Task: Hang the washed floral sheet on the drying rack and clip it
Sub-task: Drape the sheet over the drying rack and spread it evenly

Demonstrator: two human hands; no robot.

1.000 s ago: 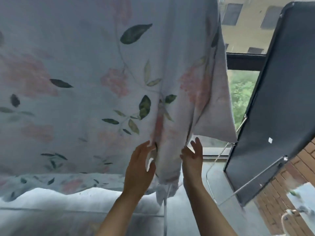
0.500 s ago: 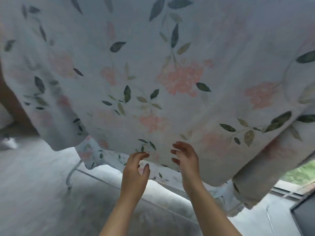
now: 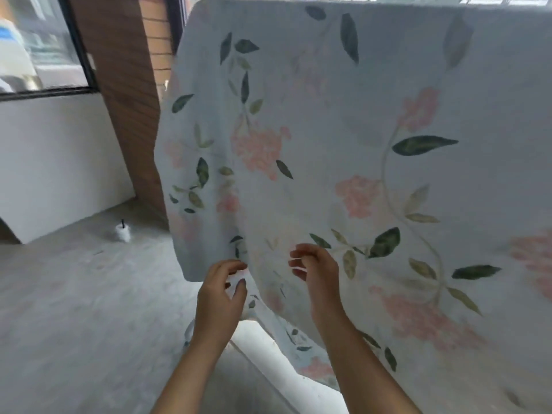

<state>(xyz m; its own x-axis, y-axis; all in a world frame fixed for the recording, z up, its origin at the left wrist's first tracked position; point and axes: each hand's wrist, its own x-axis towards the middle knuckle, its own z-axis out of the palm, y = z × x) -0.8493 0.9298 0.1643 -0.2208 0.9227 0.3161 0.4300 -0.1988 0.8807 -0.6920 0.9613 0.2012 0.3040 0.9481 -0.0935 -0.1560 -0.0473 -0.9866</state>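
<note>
The sheet is hanging draped from above, just beyond the fingertips. The left hand is pinching its lower hem, probably to pull it straight; the right hand is curling loosely against the cloth, gripping nothing.

The floral sheet hangs broad and nearly flat, its top edge draped over something hidden behind it. The left hand pinches the sheet's lower left edge — thumb and fingers closed on cloth. The right hand hovers just beside it, fingers curled, against the fabric. Bare concrete floor lies below.
</note>
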